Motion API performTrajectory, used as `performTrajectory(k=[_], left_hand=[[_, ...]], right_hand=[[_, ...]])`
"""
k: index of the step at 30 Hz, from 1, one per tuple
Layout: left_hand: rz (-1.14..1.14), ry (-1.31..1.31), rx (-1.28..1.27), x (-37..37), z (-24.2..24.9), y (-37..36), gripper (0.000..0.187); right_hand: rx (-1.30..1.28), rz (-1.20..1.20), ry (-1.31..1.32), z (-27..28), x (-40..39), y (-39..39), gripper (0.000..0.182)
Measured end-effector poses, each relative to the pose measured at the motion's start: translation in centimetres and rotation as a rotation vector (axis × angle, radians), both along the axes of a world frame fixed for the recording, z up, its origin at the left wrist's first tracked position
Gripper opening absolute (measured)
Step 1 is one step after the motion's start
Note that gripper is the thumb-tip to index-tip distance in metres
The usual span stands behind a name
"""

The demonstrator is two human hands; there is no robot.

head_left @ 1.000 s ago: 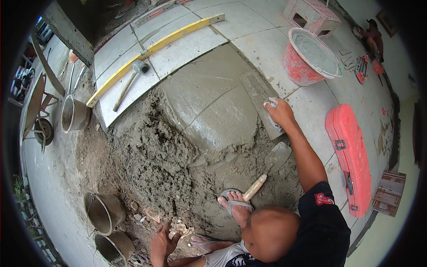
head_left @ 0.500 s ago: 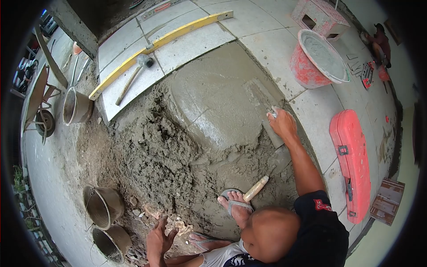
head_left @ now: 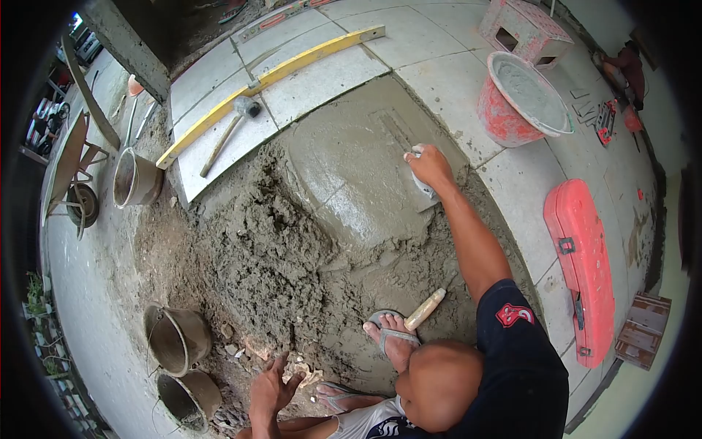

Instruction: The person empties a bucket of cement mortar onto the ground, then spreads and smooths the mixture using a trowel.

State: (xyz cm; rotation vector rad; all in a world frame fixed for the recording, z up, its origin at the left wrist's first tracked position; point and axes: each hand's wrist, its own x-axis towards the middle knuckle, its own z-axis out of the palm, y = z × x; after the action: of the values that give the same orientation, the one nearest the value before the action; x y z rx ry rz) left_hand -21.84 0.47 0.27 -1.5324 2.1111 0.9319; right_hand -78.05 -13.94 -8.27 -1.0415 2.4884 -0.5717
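My right hand (head_left: 431, 170) is wrapped round the handle of a long flat plastering trowel (head_left: 395, 130), whose blade lies against smooth wet mortar (head_left: 336, 154). Part of the blade is hidden under the hand. Rough, lumpy mortar (head_left: 263, 249) is heaped left of the smoothed patch. My left hand (head_left: 272, 388) is low in the view, fingers apart and holding nothing, near a crumpled pale scrap (head_left: 303, 372). By my sandalled foot, a second tool with a wooden handle (head_left: 426, 309) rests on the mortar.
Laid tiles border the mortar, bearing a yellow straightedge (head_left: 292, 67) and a mallet (head_left: 223, 139). To the right are a red bucket of grey paste (head_left: 504, 110) and a red case (head_left: 578, 271). Buckets (head_left: 179, 340) and a wheelbarrow (head_left: 69, 164) stand left. Another person (head_left: 625, 77) crouches far right.
My right hand has swept the trowel leftward and slightly away from me over the wet mortar. My left hand stays low, with little movement. The whole view has shifted slightly.
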Motion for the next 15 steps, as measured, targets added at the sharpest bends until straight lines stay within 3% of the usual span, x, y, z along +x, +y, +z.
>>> performTrajectory(k=[4, 6, 15], left_hand=[[0.006, 0.013, -0.005, 0.3, -0.7, 0.0, 0.073], [0.05, 0.015, 0.027, -0.2, -0.1, -0.3, 0.072], [0.058, 0.005, 0.02, 0.5, 0.7, -0.5, 0.074]], right_hand=[[0.109, 0.219, 0.0, 1.1, 7.1, -1.6, 0.047], [0.196, 0.464, 0.013, 1.2, 8.3, -0.9, 0.045], [0.163, -0.012, 0.174, 3.0, -1.0, 10.3, 0.051]])
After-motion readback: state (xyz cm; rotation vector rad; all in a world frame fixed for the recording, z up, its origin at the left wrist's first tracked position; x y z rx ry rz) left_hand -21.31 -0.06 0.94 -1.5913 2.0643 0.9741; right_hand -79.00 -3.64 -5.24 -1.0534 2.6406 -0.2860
